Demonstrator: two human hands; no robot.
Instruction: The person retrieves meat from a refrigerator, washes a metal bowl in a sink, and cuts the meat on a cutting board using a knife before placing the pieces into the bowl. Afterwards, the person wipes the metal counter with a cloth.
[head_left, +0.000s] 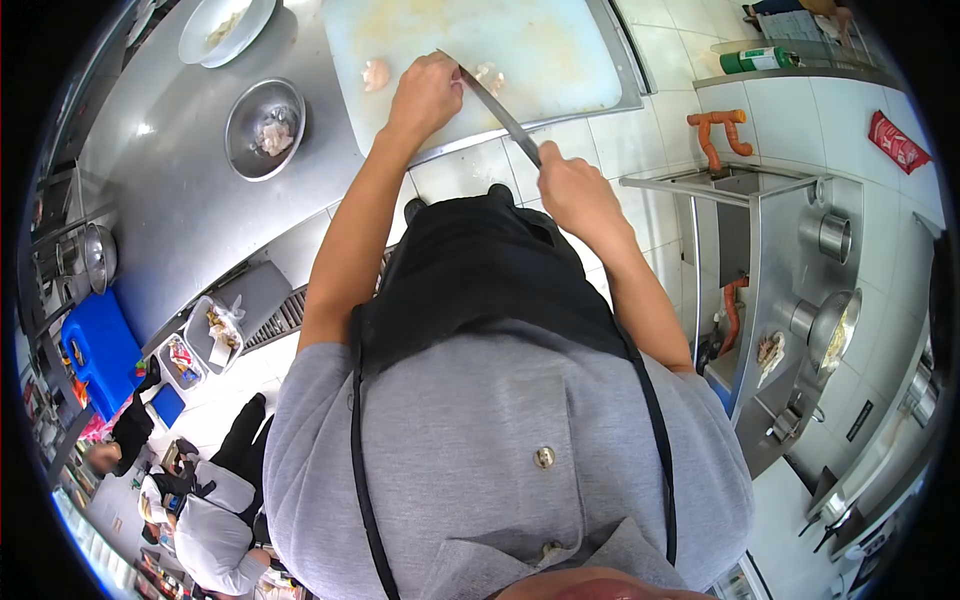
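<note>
My right hand (578,192) grips the handle of a long knife (500,115), whose blade slants up and left over the front edge of the cutting board (560,50). By the blade's tip is my left hand (428,92), its fingers bent together; what they hold, if anything, is hidden. A pale pink piece of meat (375,75) lies on the board left of my left hand. Another small piece of meat (489,79) sits just right of the blade. The board is white with yellowish stains.
Left of the board, a metal bowl (265,129) holds pale meat and a white bowl (227,30) stands behind it. Bins (213,335) stand below the counter. A co-worker (210,520) is at lower left. At right is a metal stand (770,250) with pans.
</note>
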